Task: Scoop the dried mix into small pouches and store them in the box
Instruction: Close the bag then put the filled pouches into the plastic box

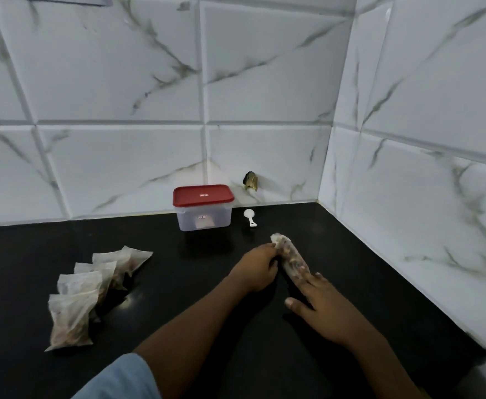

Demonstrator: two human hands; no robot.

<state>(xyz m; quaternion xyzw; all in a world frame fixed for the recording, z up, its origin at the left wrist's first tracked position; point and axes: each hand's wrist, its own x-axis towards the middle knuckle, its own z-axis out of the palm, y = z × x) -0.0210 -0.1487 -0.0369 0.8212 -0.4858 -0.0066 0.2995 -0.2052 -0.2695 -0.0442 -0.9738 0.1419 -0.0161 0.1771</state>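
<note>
As the left hand grips it, translucent bag lies rolled

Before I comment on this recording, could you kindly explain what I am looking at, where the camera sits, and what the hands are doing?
There is no machine here. A person is working with two bare hands, and the single picture comes from a camera worn on their head, looking forward and down.

The left hand has its grip on the far part of a rolled bag of dried mix. The right hand lays straight fingers on the bag's near end.

On the black counter, several filled pouches lie at the left. Further back stands a clear box with its red lid on, and a white scoop lies just to its right. Tiled walls rise behind and to the right.
</note>
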